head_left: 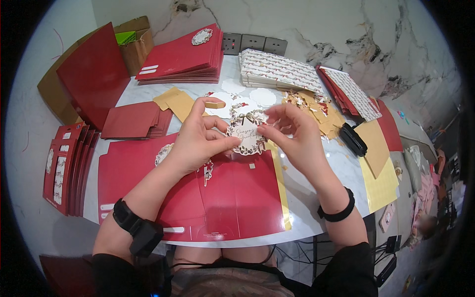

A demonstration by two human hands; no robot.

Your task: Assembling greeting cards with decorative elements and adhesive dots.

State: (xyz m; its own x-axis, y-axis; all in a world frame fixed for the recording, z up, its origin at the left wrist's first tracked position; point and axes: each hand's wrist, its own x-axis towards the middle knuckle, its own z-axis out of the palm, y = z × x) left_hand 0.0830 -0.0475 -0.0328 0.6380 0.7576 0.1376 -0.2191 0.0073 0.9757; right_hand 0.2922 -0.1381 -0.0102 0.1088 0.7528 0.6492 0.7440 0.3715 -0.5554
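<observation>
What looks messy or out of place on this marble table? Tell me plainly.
A loose heap of tan paper scraps lies scattered on the white marble table beside the black hole punch, unlike the tidy card stacks. Both the left hand and right hand pinch the round scalloped floral label.

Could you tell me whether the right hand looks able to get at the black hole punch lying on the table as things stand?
Probably yes. The black hole punch lies uncovered on the marble table, just right of the right hand, with nothing between them. That hand would first have to release the scalloped paper label.
</observation>
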